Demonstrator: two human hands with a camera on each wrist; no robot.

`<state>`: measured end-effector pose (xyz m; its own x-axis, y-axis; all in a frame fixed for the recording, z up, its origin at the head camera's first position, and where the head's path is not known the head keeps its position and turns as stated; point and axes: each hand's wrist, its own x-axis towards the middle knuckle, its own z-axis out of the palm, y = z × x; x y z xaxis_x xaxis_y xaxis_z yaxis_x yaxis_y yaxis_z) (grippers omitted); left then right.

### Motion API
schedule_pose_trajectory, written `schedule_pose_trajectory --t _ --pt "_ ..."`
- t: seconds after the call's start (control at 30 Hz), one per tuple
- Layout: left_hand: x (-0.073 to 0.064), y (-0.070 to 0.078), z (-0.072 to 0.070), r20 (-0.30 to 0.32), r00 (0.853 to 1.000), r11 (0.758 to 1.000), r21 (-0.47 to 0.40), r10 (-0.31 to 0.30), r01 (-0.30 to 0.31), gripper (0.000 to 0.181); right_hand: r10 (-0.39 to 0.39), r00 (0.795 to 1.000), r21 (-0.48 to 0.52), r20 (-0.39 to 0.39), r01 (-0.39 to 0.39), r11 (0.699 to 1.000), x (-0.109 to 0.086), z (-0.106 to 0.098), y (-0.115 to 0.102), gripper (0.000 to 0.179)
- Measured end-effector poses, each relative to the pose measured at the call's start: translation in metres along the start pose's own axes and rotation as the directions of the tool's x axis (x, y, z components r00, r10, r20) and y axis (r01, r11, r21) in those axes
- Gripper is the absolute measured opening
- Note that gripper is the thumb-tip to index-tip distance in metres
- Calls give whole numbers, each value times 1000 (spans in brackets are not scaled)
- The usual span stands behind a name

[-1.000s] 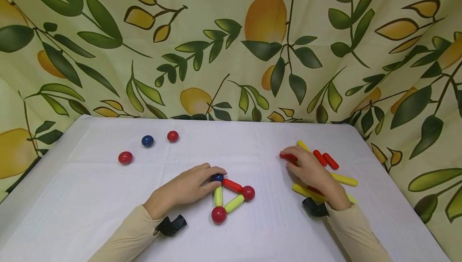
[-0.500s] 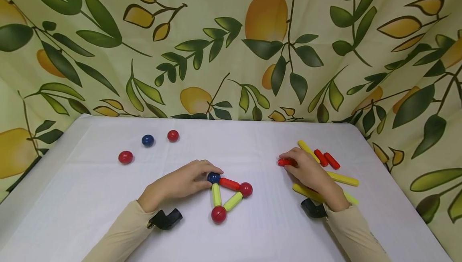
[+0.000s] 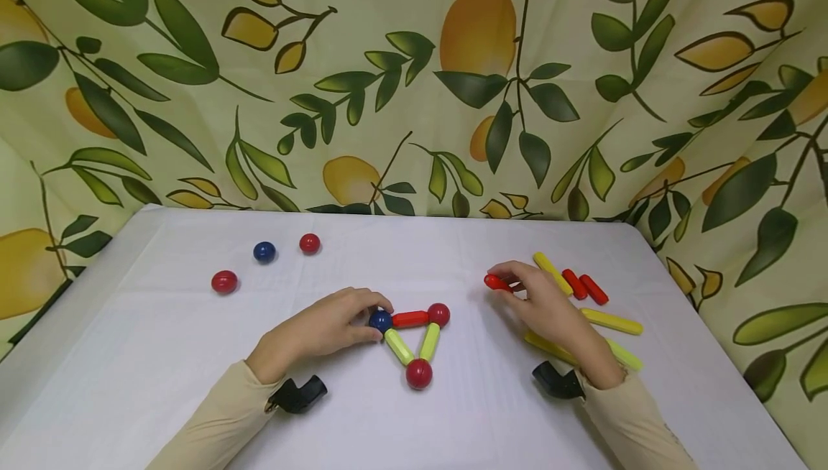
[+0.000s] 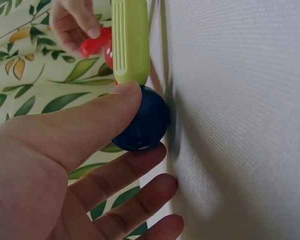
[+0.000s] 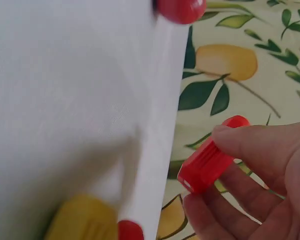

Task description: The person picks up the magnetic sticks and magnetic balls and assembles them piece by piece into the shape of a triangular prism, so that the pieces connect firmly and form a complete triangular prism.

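Note:
My left hand [image 3: 333, 323] pinches a blue ball [image 4: 145, 120] between thumb and fingers. That ball is one corner of a flat triangle on the white table. A red rod [image 3: 410, 319] runs from it to a red ball [image 3: 438, 314]; a lime rod [image 3: 399, 347] runs to another red ball [image 3: 419, 374]. A second lime rod [image 3: 430, 343] joins the two red balls. Right of the triangle, my right hand [image 3: 550, 305] pinches a loose short red rod [image 5: 210, 160] by thumb and fingers, held off the table in the right wrist view.
Two red balls [image 3: 224, 282] and a blue ball [image 3: 264, 252] lie at the back left. Under and beyond my right hand lie short red rods [image 3: 594, 289], long yellow rods [image 3: 611, 321] and a lime rod [image 3: 624, 354]. A leaf-patterned curtain [image 3: 388, 96] hangs behind the table.
My right hand has drawn a red rod from the pile and moved it slightly left. The triangle has turned about the blue ball, its near red ball swinging right, and shifted slightly left overall.

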<state>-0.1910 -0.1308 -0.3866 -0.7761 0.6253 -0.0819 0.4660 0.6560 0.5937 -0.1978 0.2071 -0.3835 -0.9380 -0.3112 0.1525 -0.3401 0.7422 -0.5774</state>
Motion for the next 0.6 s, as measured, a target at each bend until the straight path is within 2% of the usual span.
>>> schedule_pose_trajectory --t 0.2,0.6 --pt "0 1 1 9 1000 1000 -14 11 -11 35 -29 999 75 -23 31 997 -3 3 -12 32" --pt "0 6 5 20 1000 1000 4 15 -15 36 -9 999 199 -31 15 980 -4 14 -25 39"
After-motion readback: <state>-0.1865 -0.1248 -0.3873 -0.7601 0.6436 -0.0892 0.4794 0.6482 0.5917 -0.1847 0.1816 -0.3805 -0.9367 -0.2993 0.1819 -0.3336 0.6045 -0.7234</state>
